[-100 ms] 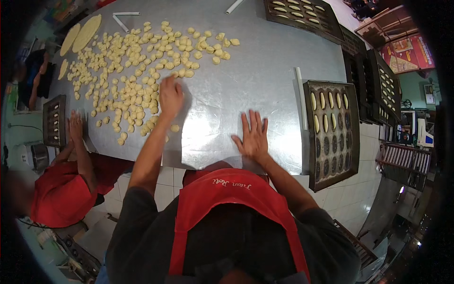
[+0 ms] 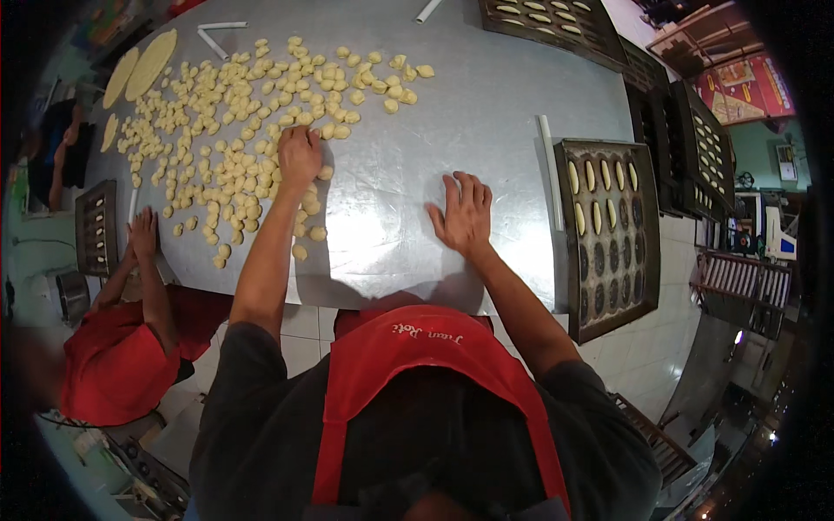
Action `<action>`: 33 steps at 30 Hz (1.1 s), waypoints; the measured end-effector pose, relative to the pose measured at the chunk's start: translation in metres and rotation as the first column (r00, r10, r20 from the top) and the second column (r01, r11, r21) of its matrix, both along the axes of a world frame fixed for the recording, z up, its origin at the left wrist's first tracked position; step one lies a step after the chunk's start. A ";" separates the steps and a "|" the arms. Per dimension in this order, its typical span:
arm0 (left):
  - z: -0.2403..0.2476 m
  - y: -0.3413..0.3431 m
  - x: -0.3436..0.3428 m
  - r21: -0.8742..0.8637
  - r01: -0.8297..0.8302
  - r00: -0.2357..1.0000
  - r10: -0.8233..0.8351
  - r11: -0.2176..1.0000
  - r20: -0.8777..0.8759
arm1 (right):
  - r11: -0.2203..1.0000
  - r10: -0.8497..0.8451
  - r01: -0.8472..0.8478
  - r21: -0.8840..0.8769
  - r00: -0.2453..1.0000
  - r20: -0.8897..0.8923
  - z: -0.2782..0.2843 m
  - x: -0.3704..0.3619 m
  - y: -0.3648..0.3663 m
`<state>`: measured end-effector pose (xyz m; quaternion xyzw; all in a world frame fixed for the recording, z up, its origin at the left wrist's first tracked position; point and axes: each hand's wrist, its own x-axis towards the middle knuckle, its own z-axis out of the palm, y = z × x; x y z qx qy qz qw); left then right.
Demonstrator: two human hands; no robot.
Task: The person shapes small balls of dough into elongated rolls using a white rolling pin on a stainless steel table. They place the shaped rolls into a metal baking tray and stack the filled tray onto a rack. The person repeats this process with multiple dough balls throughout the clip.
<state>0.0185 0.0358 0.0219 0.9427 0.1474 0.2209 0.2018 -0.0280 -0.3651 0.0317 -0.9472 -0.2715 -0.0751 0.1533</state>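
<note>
Many pale yellow dough balls (image 2: 233,178) lie spread over the left half of the metal table (image 2: 400,165). At their right edge is my left hand (image 2: 301,158), its fingers curled down and drawn together among the balls. Whatever those fingers hold is hidden under them. My right hand (image 2: 466,214) is over the bare metal to the right, holding nothing, with the thumb apart and the fingers slightly bent. Farther left, flat oval sheets of dough (image 2: 152,64) rest near the table's far corner.
A dark moulded tray (image 2: 608,234), partly filled with long dough pieces, lies at the right edge beside a white rod (image 2: 550,174). Another tray (image 2: 556,24) is at the far right. A co-worker in red (image 2: 130,347) has hands at the left edge, near a small tray (image 2: 95,227).
My left hand has moved slightly forward and left, its fingers curling in. My right hand has shifted a little forward, and its stretched fingers have bent. The view has tilted slightly.
</note>
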 end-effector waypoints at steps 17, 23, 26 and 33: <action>0.022 -0.216 -0.139 -0.803 0.128 0.956 -0.287 0.582 -0.056 | 0.683 -0.426 0.548 0.484 0.836 -0.346 0.050 0.014 -0.223; 0.032 -0.250 -0.144 -0.828 0.075 0.954 -0.281 0.555 -0.102 | 0.503 -0.746 0.541 0.674 0.665 0.023 0.079 0.086 -0.397; 0.011 -0.259 -0.131 -0.824 0.087 0.931 -0.339 0.560 -0.132 | 0.647 -0.750 0.624 -0.438 0.622 -0.222 0.015 0.079 -0.501; 0.007 -0.328 -0.112 -0.839 0.117 0.918 -0.381 0.531 -0.113 | 0.928 -0.230 0.239 0.288 0.971 -0.064 0.020 0.050 -0.217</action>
